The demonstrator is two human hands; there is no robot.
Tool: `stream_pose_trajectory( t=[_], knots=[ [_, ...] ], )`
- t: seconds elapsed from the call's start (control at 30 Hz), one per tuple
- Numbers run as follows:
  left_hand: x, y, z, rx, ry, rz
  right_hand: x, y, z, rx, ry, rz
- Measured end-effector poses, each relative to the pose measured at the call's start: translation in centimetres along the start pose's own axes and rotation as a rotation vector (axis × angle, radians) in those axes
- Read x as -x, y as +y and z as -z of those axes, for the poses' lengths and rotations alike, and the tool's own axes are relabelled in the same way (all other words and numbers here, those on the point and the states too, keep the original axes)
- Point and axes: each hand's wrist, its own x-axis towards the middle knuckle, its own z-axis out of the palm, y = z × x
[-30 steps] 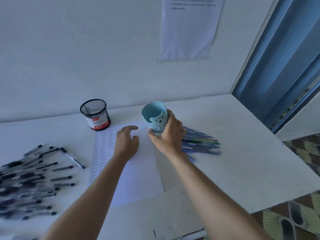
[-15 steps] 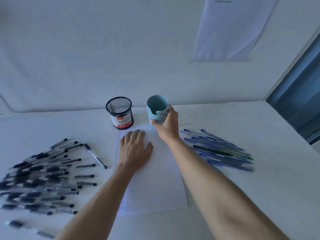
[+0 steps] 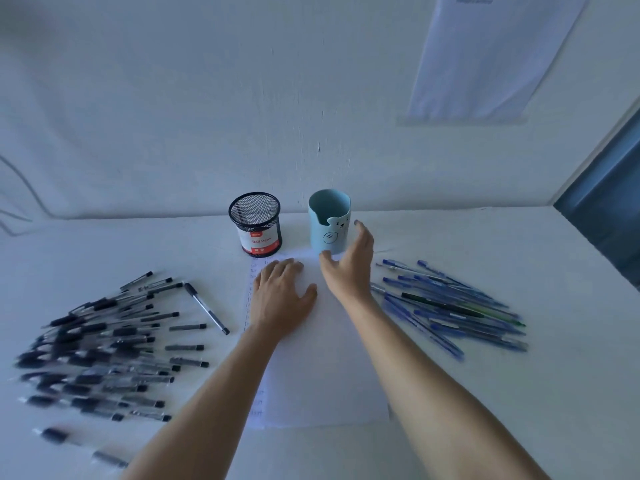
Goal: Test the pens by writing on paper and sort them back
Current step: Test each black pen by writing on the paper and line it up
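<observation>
Head view: left hand (image 3: pixel 280 301) flat on the paper (image 3: pixel 322 368), right hand (image 3: pixel 349 265) open beside the blue cup (image 3: pixel 329 220).
The left hand's fingers lie straight on the sheet's upper part, in the middle of the white surface (image 3: pixel 536 393). The right hand's fingers are spread and hold nothing; whether the thumb touches the upright cup cannot be told. A black mesh holder (image 3: pixel 255 223) stands just left of the cup. Black pens (image 3: pixel 104 348) lie heaped left of the paper, blue pens (image 3: pixel 450 310) to its right.
</observation>
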Motion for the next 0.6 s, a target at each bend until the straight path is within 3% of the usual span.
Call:
stream_pose_trajectory(
  t=[0.1,0.2,0.33,0.43,0.6],
  knots=[
    [0.2,0.0,1.3,0.294,0.071,0.082,2.4,0.1,0.5,0.033,0.011,0.132],
    [0.7,-0.8,3.5,0.416,0.166,0.172,3.9,0.0,1.7,0.077,-0.283,0.219],
    [2.0,-4.0,5.2,0.203,0.253,0.132,5.7,-0.1,2.8,0.271,-0.48,0.403],
    [3.8,-6.1,6.1,-0.038,0.227,0.189,7.0,-0.2,3.7,0.459,-0.641,0.369],
    [6.2,-7.3,6.7,-0.179,0.154,0.201,8.5,0.5,4.3,0.636,-0.764,0.349]
  ],
)
